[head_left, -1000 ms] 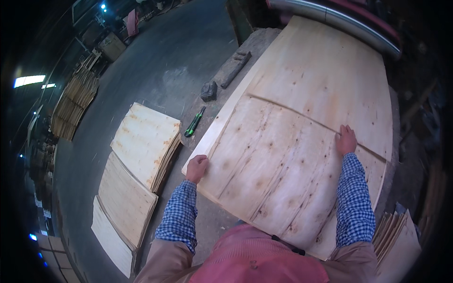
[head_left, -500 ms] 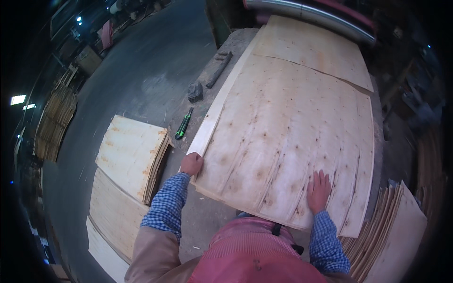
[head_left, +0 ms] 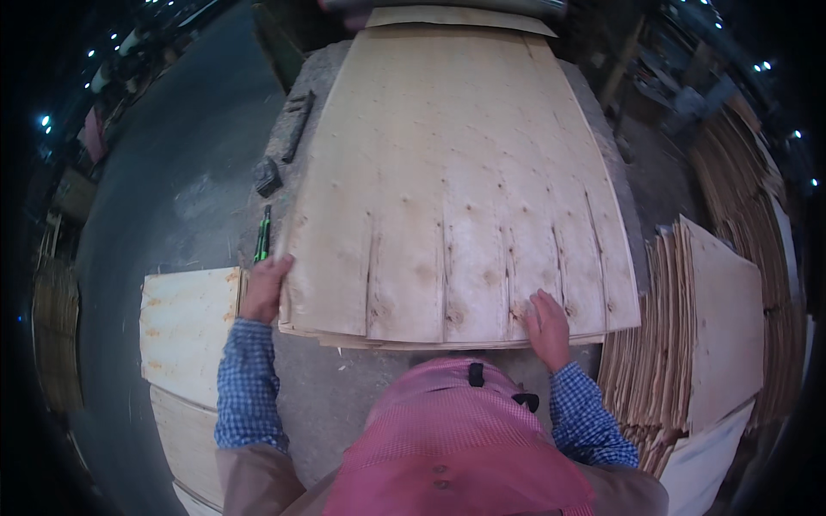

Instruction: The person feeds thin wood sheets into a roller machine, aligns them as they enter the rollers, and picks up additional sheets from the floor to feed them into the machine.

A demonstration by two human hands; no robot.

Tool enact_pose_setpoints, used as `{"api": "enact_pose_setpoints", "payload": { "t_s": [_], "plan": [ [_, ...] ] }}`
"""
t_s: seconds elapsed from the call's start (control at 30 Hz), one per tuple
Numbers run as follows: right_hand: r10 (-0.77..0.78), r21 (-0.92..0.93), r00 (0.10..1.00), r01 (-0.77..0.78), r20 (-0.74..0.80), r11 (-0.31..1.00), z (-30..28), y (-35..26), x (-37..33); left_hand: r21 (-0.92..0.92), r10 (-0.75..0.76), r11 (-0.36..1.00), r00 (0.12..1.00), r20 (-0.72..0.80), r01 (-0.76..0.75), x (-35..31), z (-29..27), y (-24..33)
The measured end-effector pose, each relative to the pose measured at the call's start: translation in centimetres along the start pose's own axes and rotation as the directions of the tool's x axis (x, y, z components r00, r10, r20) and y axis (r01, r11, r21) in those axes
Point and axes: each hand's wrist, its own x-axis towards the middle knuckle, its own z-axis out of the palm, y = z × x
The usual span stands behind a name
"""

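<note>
A stack of pale wood veneer sheets (head_left: 465,189) lies in front of me, its top sheet dotted with knots and split along several lines toward the near edge. My left hand (head_left: 267,291) is at the left edge near the close corner, its fingers closed against the veneer edge; the fingertips are partly hidden. Over the near edge, right of the middle, my right hand (head_left: 549,331) rests with fingers stretched onto the top sheet. At the far end another veneer sheet (head_left: 456,17) lies by a metal roller (head_left: 516,4).
A green and black utility knife (head_left: 263,234) lies left of the stack, near a dark block (head_left: 268,176) and a dark bar (head_left: 298,126). Shorter veneer piles (head_left: 189,322) stand at the left. More veneer bundles (head_left: 723,318) lean at the right.
The far veneer sheet has moved away toward the roller. The top sheet now covers the strip that showed along the left side. My right hand has drawn back to the near edge; the view has turned.
</note>
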Motion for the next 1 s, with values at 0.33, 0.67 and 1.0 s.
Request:
{"api": "enact_pose_setpoints", "payload": {
  "t_s": [0.33, 0.67, 1.0],
  "plan": [
    [-0.026, -0.258, 0.942, 0.118, 0.333, 0.959, -3.0, -3.7, -2.7, -0.032, 0.029, 0.999, 0.999, 0.015, -0.028, -2.5, -1.7, 3.6],
    [-0.067, -0.174, 0.965, 0.114, 0.255, 0.978, -5.2, -2.9, -1.3, 0.121, -0.197, 0.973, 0.98, -0.028, 0.199, -0.7, -3.9, -3.6],
    [-0.119, -0.062, 0.97, 0.135, 0.213, 0.989, -4.2, -3.1, 0.7, 0.319, -0.127, 0.932, 0.978, -0.166, 0.175, 1.5, -4.0, -7.6]
  ]
}}
